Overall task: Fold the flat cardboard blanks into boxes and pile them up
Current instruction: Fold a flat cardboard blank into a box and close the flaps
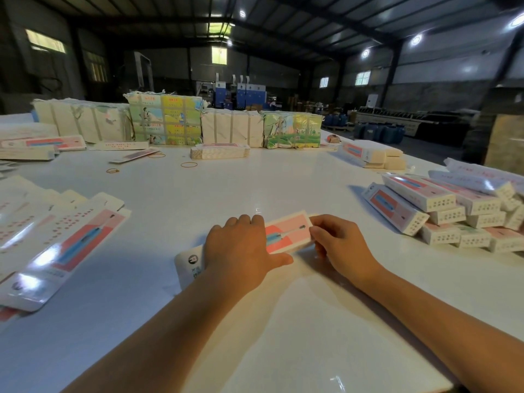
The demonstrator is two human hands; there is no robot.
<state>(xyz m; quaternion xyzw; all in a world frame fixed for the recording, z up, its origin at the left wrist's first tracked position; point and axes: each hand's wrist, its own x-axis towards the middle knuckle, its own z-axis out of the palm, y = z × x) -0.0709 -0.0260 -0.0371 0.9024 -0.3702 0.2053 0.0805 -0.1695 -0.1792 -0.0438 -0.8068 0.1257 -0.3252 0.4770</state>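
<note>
A long pink and white cardboard box [289, 231] lies on the white table [255, 182] in front of me. My left hand [241, 251] lies over its middle and grips it, thumb at the near side. My right hand [337, 242] pinches the box's right end with its fingertips. The box's left end [188, 263] sticks out from under my left hand. Flat blanks [56, 242] of the same print are fanned out at the left. A pile of folded boxes [442, 211] stands at the right.
Bundles of strapped printed cardboard [167, 120] line the table's far side. A low stack of blanks [219, 151] and a few rubber bands [188, 165] lie in front of them. More folded boxes [371, 156] sit far right. A dim warehouse lies beyond.
</note>
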